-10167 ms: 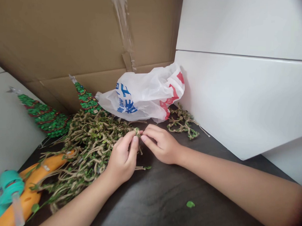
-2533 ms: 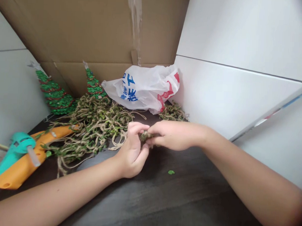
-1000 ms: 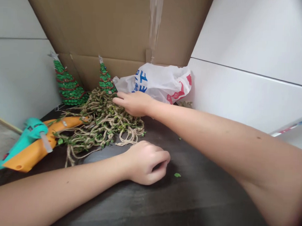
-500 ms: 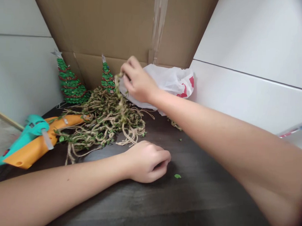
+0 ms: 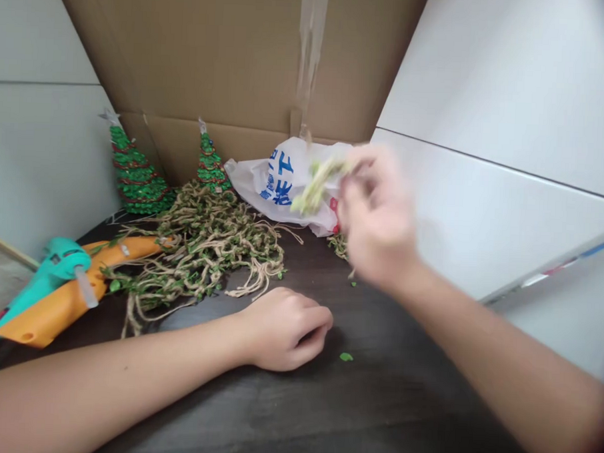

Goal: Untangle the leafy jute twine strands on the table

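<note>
My right hand (image 5: 377, 213), blurred by motion, pinches a twisted piece of twine with green leaves (image 5: 316, 187) in the air before a white plastic bag (image 5: 294, 179) with blue and red print. My left hand (image 5: 290, 329) rests curled on the dark table (image 5: 284, 413); its fingers are closed and whatever they may hold is hidden. Behind my left hand lies a tangled heap of leafy twine (image 5: 206, 242). One small green leaf (image 5: 346, 357) lies just right of my left hand.
Two green tinsel trees (image 5: 137, 176) stand at the back left. A teal and orange glue gun (image 5: 69, 283) lies at the left. A cardboard panel (image 5: 199, 55) rises behind. More leafy twine (image 5: 339, 245) sits beneath the bag's right end.
My right hand has moved right and toward me, carrying the leafy twine piece away from the heap. The bag's blue print now shows. My left hand stays in place.
</note>
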The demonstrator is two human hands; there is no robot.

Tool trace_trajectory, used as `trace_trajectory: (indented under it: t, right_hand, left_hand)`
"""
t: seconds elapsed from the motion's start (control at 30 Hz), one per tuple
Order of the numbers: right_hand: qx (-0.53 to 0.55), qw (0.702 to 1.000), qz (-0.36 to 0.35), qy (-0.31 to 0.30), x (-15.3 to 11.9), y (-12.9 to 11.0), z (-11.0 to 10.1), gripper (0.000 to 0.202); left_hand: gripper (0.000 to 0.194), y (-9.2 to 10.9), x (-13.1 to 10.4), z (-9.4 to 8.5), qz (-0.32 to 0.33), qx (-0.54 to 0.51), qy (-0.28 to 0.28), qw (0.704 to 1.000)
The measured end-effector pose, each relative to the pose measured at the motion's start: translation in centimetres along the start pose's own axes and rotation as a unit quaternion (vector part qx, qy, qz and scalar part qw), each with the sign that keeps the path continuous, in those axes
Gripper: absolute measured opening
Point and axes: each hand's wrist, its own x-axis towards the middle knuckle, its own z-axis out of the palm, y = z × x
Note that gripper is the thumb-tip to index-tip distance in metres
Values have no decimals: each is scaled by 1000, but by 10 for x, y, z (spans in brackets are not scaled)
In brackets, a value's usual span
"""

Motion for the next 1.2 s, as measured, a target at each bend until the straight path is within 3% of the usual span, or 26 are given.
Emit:
trace_trajectory:
  t: [0.1, 0.2, 0.33, 0.43, 0.53, 0.6, 0.67, 0.97, 1.2]
  right_hand:
    - [10, 998, 47, -32, -56, -15, 25, 19]
    - [32, 992, 101, -66, -89, -22, 38, 24]
    - [71, 982, 155, -83, -107, -26, 47, 24]
    - [71, 980, 150, -110, -108, -26, 49, 18]
    - [52, 978, 170, -108, -106, -26, 50, 14]
    - [46, 975, 188, -108, -104, -27, 49, 13]
    - [53, 973, 197, -110, -104, -27, 48, 12]
    - [69, 974, 215, -28, -106, -18, 49, 20]
    - [19, 990, 135, -40, -104, -3, 51, 19]
  left_hand:
    - [10, 1, 0, 0, 19, 7, 29, 999]
    - [11, 4, -2, 0, 65, -1, 103, 993]
    - [16, 10, -3, -3, 116, -11, 212, 970]
    - [33, 10, -3, -2, 78, 19, 243, 967]
    - [35, 8, 0, -1, -54, 78, 219, 971]
    - [30, 6, 2, 0, -141, 91, 162, 972]
    - [24, 4, 4, 1, -184, 75, 114, 973]
    - [17, 0, 4, -4, -198, 50, 134, 970]
    - [12, -7, 5, -6, -220, 75, 108, 967]
